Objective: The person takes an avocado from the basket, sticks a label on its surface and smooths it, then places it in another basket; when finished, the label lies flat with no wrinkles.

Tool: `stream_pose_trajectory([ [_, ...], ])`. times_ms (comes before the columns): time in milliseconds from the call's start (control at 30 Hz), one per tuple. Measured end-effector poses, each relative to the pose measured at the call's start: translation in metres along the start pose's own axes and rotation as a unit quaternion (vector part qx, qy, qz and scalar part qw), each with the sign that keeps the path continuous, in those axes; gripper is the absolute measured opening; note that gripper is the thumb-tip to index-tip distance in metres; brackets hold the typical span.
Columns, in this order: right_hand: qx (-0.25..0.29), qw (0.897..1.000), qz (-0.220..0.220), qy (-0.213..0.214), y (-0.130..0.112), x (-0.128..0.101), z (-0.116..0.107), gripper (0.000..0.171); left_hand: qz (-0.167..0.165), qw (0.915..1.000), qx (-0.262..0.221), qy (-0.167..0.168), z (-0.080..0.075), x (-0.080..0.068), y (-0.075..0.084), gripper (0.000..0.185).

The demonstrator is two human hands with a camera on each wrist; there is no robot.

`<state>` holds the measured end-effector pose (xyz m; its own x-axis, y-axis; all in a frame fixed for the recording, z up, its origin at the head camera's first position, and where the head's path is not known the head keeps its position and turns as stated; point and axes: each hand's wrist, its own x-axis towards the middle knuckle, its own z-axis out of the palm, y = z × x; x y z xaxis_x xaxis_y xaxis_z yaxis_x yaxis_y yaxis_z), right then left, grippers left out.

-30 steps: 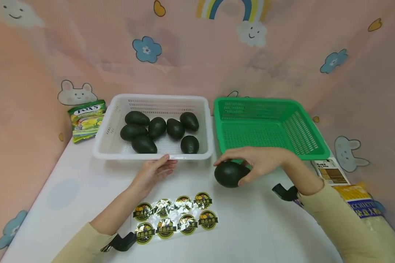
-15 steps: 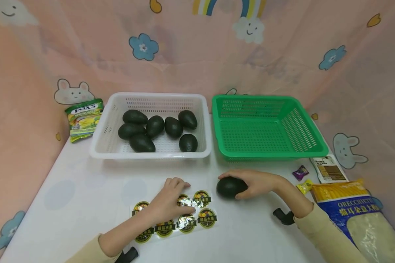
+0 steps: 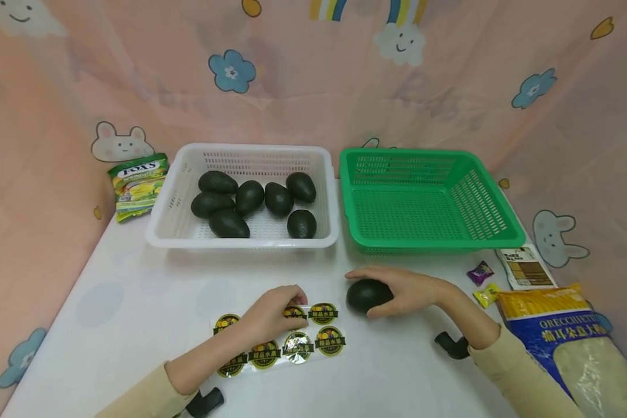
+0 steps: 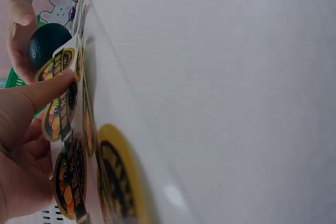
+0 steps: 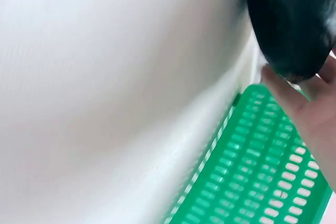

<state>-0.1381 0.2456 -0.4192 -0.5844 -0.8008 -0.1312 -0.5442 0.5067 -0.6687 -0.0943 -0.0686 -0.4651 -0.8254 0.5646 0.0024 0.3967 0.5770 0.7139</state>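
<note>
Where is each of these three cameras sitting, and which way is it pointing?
Head: worn on the head, looking forward and down over the table; both hands and sleeves show.
Left wrist: by the left hand, facing its fingers peeling at the sticker sheet.
Right wrist: by the right hand, facing the avocado and the green basket.
All three views share that avocado.

Glossy foil stickers (image 3: 298,342), matt dark avocado (image 3: 367,295), perforated plastic baskets (image 3: 439,238), smooth white table (image 3: 136,302).

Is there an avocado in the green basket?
No, the green basket holds nothing; the right hand holds one avocado on the table.
</note>
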Motion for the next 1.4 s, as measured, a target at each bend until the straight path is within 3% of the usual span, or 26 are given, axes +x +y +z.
stream_pose_trajectory([
  [100,-0.030,0.996,-0.044,0.072,-0.010,0.005,0.005,0.048,0.008,0.9996,-0.027,0.004,-0.002,0.000,-0.001,0.022],
  [167,-0.061,0.988,-0.075,0.121,-0.020,0.010,0.010,0.034,0.018,0.9990,-0.041,0.006,-0.004,0.000,-0.002,0.020],
  [367,-0.201,0.945,-0.132,0.223,-0.038,0.024,0.030,0.018,0.028,0.9973,-0.068,0.003,-0.010,0.002,-0.002,0.019],
  [433,-0.210,0.938,-0.135,0.240,-0.040,0.026,0.036,0.017,0.031,0.9969,-0.072,-0.004,-0.010,0.003,-0.001,0.018],
  [500,-0.190,0.941,-0.131,0.248,-0.041,0.024,0.040,0.016,0.034,0.9966,-0.074,-0.012,-0.010,0.004,-0.001,0.018],
  [567,-0.146,0.949,-0.113,0.254,-0.043,0.021,0.042,0.016,0.038,0.9968,-0.067,-0.019,-0.010,0.006,0.000,0.018],
  [667,-0.053,0.959,-0.056,0.274,-0.045,0.013,0.039,0.012,0.054,0.9977,-0.032,-0.028,-0.008,0.008,0.000,0.019],
  [767,0.039,0.954,0.014,0.298,-0.045,0.001,0.029,0.006,0.083,0.9959,0.025,-0.024,-0.006,0.011,0.005,0.026],
  [867,0.086,0.948,0.072,0.298,-0.043,-0.012,0.019,0.004,0.089,0.9960,0.004,-0.007,-0.004,0.018,0.018,0.030],
  [1000,0.081,0.953,0.113,0.271,-0.040,-0.027,0.014,0.007,0.048,0.9920,-0.116,0.010,-0.003,0.035,0.045,0.026],
  [1067,0.071,0.956,0.117,0.260,-0.038,-0.031,0.014,0.009,0.028,0.9879,-0.152,0.010,-0.001,0.045,0.054,0.022],
  [1200,0.044,0.957,0.125,0.257,-0.034,-0.035,0.016,0.011,0.013,0.9865,-0.164,0.002,0.007,0.058,0.061,0.014],
  [1400,0.007,0.956,0.142,0.255,-0.025,-0.035,0.018,0.013,-0.015,0.9876,-0.156,0.008,0.021,0.065,0.063,0.013],
])
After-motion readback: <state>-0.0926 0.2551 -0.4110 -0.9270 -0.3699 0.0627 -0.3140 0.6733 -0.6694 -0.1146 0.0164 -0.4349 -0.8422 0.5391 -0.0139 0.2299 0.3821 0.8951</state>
